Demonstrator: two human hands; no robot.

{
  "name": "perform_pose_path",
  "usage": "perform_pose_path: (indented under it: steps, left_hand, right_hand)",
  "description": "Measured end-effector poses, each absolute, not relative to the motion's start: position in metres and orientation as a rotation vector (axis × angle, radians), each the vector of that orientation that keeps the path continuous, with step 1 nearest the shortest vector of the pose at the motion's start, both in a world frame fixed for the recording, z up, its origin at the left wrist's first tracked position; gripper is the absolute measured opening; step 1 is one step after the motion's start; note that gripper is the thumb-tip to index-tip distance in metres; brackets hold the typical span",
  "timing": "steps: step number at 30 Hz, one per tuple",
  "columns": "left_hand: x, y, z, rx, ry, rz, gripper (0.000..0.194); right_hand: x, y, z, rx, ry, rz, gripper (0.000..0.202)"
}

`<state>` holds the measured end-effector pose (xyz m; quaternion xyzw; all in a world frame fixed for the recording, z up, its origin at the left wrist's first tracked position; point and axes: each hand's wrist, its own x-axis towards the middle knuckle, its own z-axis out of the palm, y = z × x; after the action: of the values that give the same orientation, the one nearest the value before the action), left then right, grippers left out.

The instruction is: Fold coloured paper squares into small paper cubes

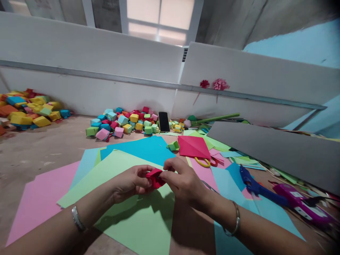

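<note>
A small red folded-paper box [156, 179] is held between both hands above a sheet of light green paper [132, 216]. My left hand [136, 182] grips the box from the left, thumb and fingers closed around its side. From the right, my right hand [183, 179] pinches at the box's edge with thumb and forefinger. Part of the box is hidden behind the fingers. A small green folded-paper piece [173, 145] and a red paper square [193, 146] lie just beyond the hands.
Folded-paper cubes in many colours [124, 120] are heaped at the back, with a bigger pile [29, 109] far left. A phone [164, 122] leans among them. Yellow-handled scissors [202, 162], a blue glue gun [261, 191] and a purple device [300, 202] lie right.
</note>
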<state>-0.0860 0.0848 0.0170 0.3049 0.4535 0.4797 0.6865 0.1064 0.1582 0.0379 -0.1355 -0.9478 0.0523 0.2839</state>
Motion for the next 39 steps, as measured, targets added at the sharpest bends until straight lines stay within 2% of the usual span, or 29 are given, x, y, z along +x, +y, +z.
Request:
perform_pose_path:
  steps: [8,17,21,27,30,34,39]
  left_hand:
    - [-0.084,0.084,0.011,0.595,1.044,1.043,0.043]
    - [-0.083,0.085,0.009,0.564,1.073,1.105,0.03]
    - [-0.086,0.085,0.008,0.58,1.046,1.123,0.042]
    - [-0.086,0.082,0.012,0.552,1.168,1.144,0.066]
    - [-0.085,0.082,0.017,0.53,1.197,1.165,0.07]
    - [-0.086,0.083,0.021,0.546,1.199,1.187,0.064]
    - [-0.088,0.084,0.02,0.548,1.194,1.196,0.06]
  right_hand:
    - [0.105,0.15,0.029,-0.289,-2.438,-0.208,0.028]
    - [0.096,0.154,0.018,-0.658,-2.535,-0.131,0.021]
    - [0.091,0.155,0.018,-0.539,-2.518,-0.362,0.022]
    - [0.087,0.153,0.027,-0.445,-2.571,-0.49,0.018]
    - [0.085,0.155,0.028,-0.459,-2.58,-0.42,0.018]
    - [0.079,0.159,0.027,-0.607,-2.546,-0.201,0.015]
    - [0.075,0.159,0.029,-0.588,-2.536,-0.136,0.017]
